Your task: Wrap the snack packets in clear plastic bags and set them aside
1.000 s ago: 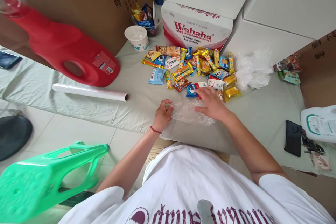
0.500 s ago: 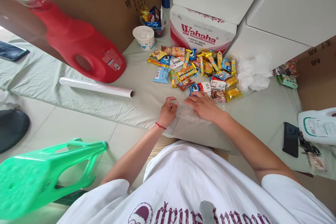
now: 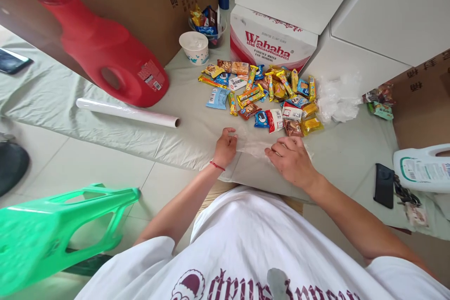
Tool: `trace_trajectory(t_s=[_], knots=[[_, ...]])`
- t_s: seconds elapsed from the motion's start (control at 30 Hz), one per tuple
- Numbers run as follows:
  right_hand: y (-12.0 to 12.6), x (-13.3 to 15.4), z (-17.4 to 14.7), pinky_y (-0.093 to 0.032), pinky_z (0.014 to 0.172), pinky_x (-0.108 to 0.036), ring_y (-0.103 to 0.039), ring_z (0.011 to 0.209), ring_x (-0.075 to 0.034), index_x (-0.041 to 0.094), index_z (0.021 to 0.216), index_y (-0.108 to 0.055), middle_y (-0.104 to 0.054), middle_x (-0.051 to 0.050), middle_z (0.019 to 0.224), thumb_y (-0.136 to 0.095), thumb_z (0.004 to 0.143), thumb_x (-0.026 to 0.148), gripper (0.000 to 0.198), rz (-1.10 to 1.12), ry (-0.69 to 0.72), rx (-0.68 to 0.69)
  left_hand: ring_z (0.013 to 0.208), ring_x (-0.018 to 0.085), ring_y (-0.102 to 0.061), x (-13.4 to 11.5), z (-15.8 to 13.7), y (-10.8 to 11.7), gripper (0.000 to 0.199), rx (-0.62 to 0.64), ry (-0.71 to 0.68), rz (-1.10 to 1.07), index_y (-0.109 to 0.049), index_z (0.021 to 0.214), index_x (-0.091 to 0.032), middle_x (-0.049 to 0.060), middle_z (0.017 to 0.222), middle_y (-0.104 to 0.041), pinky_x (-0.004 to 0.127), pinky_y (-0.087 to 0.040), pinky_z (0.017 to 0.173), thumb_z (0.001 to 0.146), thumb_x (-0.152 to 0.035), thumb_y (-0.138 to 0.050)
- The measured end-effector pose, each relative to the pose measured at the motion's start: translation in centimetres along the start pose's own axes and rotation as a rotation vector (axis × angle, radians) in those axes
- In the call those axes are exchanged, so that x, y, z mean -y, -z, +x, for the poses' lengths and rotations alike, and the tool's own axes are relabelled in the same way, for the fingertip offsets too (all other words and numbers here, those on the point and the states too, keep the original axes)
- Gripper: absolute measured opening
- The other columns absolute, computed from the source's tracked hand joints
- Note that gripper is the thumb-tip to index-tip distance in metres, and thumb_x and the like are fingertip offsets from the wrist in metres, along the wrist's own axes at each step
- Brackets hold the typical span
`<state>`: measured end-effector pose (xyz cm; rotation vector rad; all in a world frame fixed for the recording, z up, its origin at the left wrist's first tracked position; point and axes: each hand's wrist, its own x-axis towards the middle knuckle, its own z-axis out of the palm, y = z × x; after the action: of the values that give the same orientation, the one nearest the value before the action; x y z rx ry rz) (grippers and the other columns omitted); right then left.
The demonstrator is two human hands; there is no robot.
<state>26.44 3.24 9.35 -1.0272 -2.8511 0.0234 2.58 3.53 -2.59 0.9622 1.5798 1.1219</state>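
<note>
A clear plastic bag (image 3: 253, 144) lies spread on the cloth near the edge, stretched between both hands. My left hand (image 3: 225, 148) pinches its left end between thumb and forefinger. On the right part of the bag rests my right hand (image 3: 292, 160), fingers bent and pressed down on the film. Just beyond the hands is a spread of wrapped snacks (image 3: 276, 120), in yellow, blue, red and brown packets. Crumpled clear plastic bags (image 3: 338, 98) are heaped to the right of the snacks.
Left stand a red jug (image 3: 119, 63) and a white film roll (image 3: 128, 113). Behind are a paper cup (image 3: 194, 48), a bowl of snacks (image 3: 208, 26) and a Wahaha carton (image 3: 272, 40). A phone (image 3: 384, 185) and white bottle (image 3: 422, 168) lie right. A green stool (image 3: 66, 229) is on the floor.
My right hand has slid to the right and nearer to me along the bag, uncovering the blue and red packets. My left hand keeps its place at the bag's left end.
</note>
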Motion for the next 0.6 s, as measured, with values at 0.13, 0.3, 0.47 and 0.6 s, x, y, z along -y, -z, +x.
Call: trace_trajectory(t_s=[0.13, 0.3, 0.47, 0.6], knots=[[-0.4, -1.3, -0.2, -0.036, 0.098, -0.045, -0.05, 0.111, -0.027, 0.025, 0.115, -0.076, -0.07, -0.009, 0.118, -0.049, 0.104, 0.029, 0.029, 0.158, -0.195, -0.124, 0.041, 0.011, -0.038, -0.4, 0.1, -0.2, 0.02, -0.006, 0.09, -0.11, -0.053, 0.104, -0.025, -0.01, 0.053, -0.039, 0.022, -0.027, 0.045, 0.086, -0.028, -0.061], [0.7, -0.9, -1.1, -0.033, 0.106, -0.051, -0.049, 0.119, -0.03, 0.031, 0.113, -0.077, -0.067, -0.008, 0.125, -0.059, 0.099, 0.033, 0.023, 0.362, -0.211, -0.211, 0.037, 0.009, -0.033, -1.0, 0.6, -0.4, 0.017, -0.039, 0.226, -0.174, -0.049, 0.101, -0.026, -0.011, 0.057, -0.036, 0.021, -0.024, 0.043, 0.088, -0.025, -0.06], [0.0, 3.1, -3.6, -0.045, 0.081, -0.039, -0.052, 0.075, -0.022, 0.033, 0.106, -0.078, -0.063, -0.005, 0.071, -0.068, 0.095, 0.037, 0.016, 0.833, -0.11, -0.052, 0.037, 0.008, -0.033, -1.6, 1.8, -0.7, 0.014, -0.069, 0.282, -0.156, -0.048, 0.1, -0.025, -0.01, 0.059, -0.039, 0.023, -0.022, 0.043, 0.09, -0.022, -0.057], [-3.1, 5.4, -3.8, -0.045, 0.066, -0.033, -0.051, 0.072, -0.021, 0.025, 0.1, -0.077, -0.06, -0.006, 0.065, -0.056, 0.101, 0.03, 0.022, 0.762, -0.039, 0.072, 0.043, 0.009, -0.037, -2.4, 3.1, -1.2, 0.015, -0.072, 0.283, -0.14, -0.048, 0.101, -0.023, -0.008, 0.064, -0.043, 0.023, -0.027, 0.045, 0.09, -0.022, -0.059]])
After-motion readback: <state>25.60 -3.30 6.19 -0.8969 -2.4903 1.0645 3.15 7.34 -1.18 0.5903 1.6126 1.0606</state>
